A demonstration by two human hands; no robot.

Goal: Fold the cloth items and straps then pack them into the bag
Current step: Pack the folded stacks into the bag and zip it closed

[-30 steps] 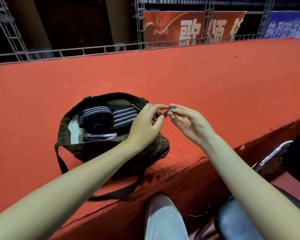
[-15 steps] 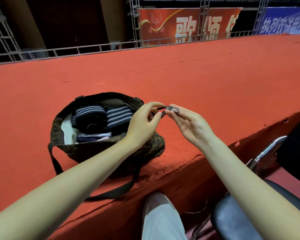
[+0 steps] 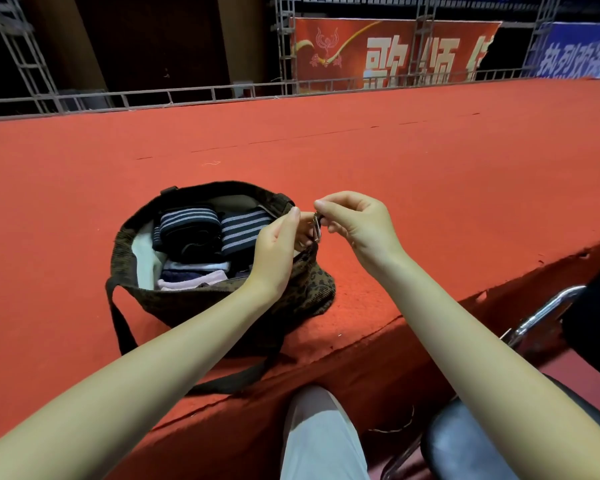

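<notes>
The bag (image 3: 174, 303) sits on the red carpeted stage (image 3: 395, 161), close to its front edge, mouth wide open toward the ceiling. It is a dark brown fabric with a mottled, leopard-like print, and its dark shoulder strap (image 3: 118, 323) loops down the left side and trails along the stage edge below it. Inside, two rolled bundles with dark and white stripes (image 3: 219, 223) lie side by side at the top, and beneath them a few folded cloths (image 3: 194, 275) in white, navy and pale pink are stacked flat against the near wall.

Both hands meet just at the right rim of the bag. The left hand (image 3: 278, 244) is curled, thumb and fingertips drawn together around something small at the bag's edge — what exactly it pinches is hidden behind its own fingers. The right hand (image 3: 357, 223) is curled too, its thumb and forefinger pinching a small silver metal clip (image 3: 316, 226) that hangs upright between the two hands, a dark bit of strap at its top.

Below the stage edge a pale trouser leg (image 3: 323, 441) shows, and to the right a black chair seat (image 3: 465, 445) with a chrome frame. Behind the stage runs a metal railing (image 3: 153, 97), with a red banner (image 3: 388, 53) bearing large white characters.
</notes>
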